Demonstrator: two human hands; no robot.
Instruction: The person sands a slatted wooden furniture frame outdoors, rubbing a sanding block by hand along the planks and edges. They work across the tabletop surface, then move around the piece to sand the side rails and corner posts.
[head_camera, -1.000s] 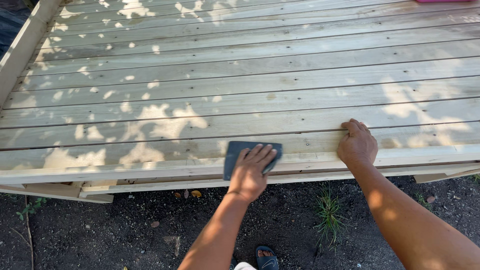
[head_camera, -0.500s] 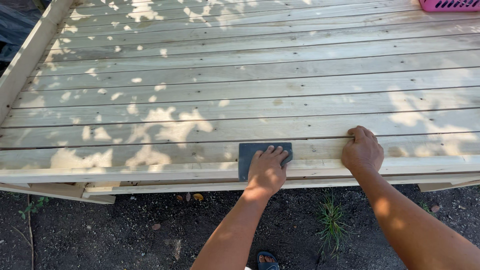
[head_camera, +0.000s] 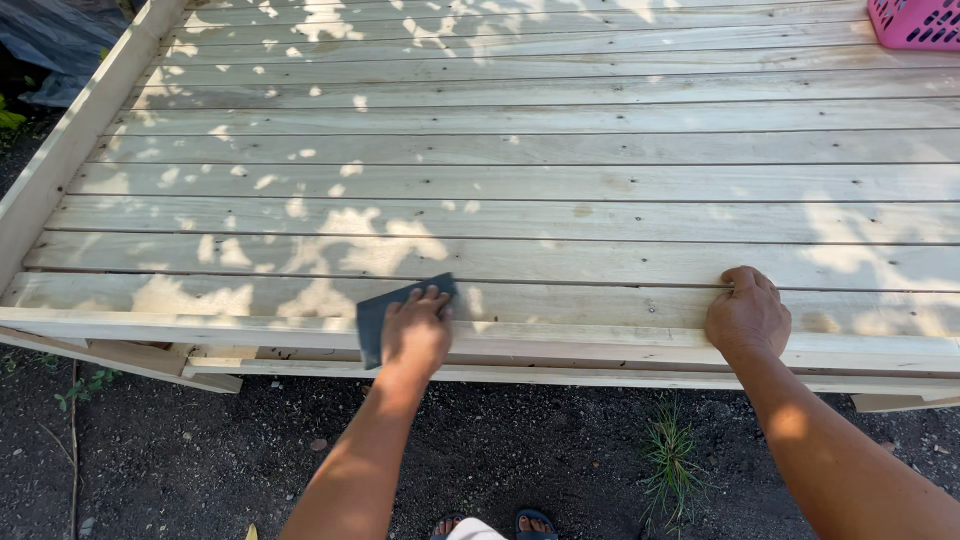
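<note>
While dappled sunlight falls across the wooden deck (head_camera: 560, 180), the left hand (head_camera: 415, 335) presses flat, fingers spread, on a dark blue-grey sanding sheet (head_camera: 378, 312) that lies on the deck's front board, right at the edge. Most of the sheet shows to the left of that hand and under its fingertips; its lower corner hangs slightly over the front edge of the deck. Whether the hand pinches the sheet or only bears down on it, I cannot tell. The right hand (head_camera: 748, 318) rests well apart from the sheet, farther right along the same front board, fingers curled with their tips in the gap between the first and second boards, palm down on the wood and holding nothing.

A pink plastic basket (head_camera: 918, 22) sits on the deck's far right corner, partly cut off by the frame. A raised board rail (head_camera: 70, 150) runs along the deck's left side. Below the deck's front edge lies dark soil (head_camera: 500, 450), with a small tuft of grass (head_camera: 670, 465) beneath the right forearm and the toes of dark sandals (head_camera: 535, 522) just under the left arm.
</note>
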